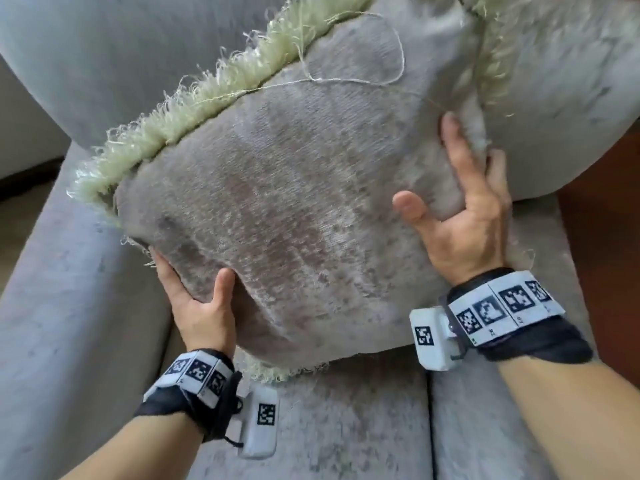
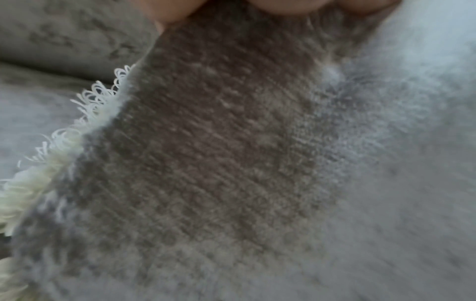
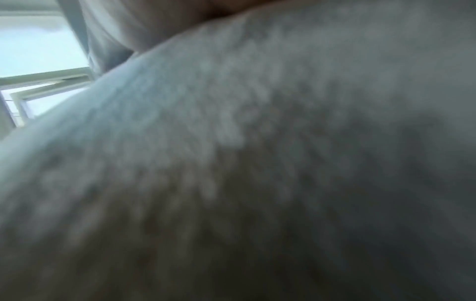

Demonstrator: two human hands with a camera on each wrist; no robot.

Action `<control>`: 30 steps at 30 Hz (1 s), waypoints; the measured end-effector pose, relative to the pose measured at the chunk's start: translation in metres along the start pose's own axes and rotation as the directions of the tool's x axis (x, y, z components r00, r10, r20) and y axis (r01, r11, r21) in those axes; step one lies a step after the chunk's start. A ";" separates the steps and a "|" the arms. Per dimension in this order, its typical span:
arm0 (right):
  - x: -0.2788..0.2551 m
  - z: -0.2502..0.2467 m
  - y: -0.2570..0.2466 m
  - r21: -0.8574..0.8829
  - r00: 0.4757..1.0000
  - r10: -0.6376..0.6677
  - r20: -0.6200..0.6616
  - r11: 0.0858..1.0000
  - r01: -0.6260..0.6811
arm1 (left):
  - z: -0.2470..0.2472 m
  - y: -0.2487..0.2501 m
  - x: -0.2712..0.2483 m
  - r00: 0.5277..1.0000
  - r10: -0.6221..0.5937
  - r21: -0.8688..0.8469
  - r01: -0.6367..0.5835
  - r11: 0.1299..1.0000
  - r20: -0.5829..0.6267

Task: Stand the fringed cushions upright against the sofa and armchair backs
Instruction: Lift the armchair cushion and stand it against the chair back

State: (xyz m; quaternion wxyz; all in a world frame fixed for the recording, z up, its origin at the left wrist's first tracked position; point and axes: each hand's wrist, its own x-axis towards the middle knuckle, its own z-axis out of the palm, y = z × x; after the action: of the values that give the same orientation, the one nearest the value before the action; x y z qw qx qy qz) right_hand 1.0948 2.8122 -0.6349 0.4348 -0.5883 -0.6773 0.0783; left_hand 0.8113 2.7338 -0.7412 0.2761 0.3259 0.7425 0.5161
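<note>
A pale window frame (image 3: 49, 76); reddish-brown floor (image 1: 606, 220).

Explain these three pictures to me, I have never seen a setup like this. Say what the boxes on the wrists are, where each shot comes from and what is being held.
There is no machine here: a person works with bare hands. The big picture comes from a camera worn on the head, looking down. The white box on each wrist is a small camera. The other two pictures come from these, so close that they show mostly blurred fabric. The left hand grips the lower left corner of a grey cushion with a pale fringe, thumb on the front. The right hand holds its right edge. The cushion leans tilted against the grey backrest, and its lower edge appears to rest on the seat. The right wrist view also catches a window.
</note>
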 end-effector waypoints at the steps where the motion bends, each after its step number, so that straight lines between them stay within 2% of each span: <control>1: 0.011 -0.001 -0.006 -0.002 0.999 -0.017 0.045 1.000 0.017 | 0.003 -0.001 -0.004 0.999 -0.034 -0.028 0.033 0.999 -0.034; 7: 0.039 0.020 -0.006 -0.098 0.982 -0.092 0.165 0.989 0.109 | 0.036 -0.015 -0.002 0.964 -0.169 -0.091 0.153 0.984 -0.204; 16: 0.028 0.035 0.019 -0.070 0.980 -0.101 0.170 0.991 0.114 | 0.056 -0.034 0.007 0.939 -0.227 -0.087 0.211 0.974 -0.259; 20: 0.022 0.022 0.020 -0.060 0.986 -0.015 0.164 0.998 0.025 | 0.044 -0.020 0.002 0.945 -0.213 -0.068 0.202 0.977 -0.250; 24: 0.004 -0.011 0.010 -0.076 0.993 0.084 0.083 0.994 -0.077 | 0.017 0.020 -0.001 0.944 -0.234 0.010 0.243 0.970 -0.233; 26: -0.009 -0.036 0.000 -0.121 0.985 0.159 0.070 0.981 -0.150 | 0.001 0.046 -0.004 0.978 -0.136 0.081 0.150 0.985 -0.156; 28: -0.023 -0.067 -0.013 -0.167 0.966 0.246 0.076 0.959 -0.231 | -0.012 0.076 -0.010 0.999 0.043 0.144 -0.043 0.989 0.006; 30: -0.035 -0.106 -0.027 -0.211 0.935 0.346 0.076 0.922 -0.324 | -0.018 0.114 -0.021 0.956 0.190 0.157 -0.227 0.961 0.223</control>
State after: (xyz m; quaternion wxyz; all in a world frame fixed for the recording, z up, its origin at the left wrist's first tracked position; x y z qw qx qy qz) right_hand 1.1446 2.7310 -0.5714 0.3168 -0.7299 -0.5941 0.1177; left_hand 0.8340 2.7368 -0.6260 0.2646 0.4780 0.7149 0.4364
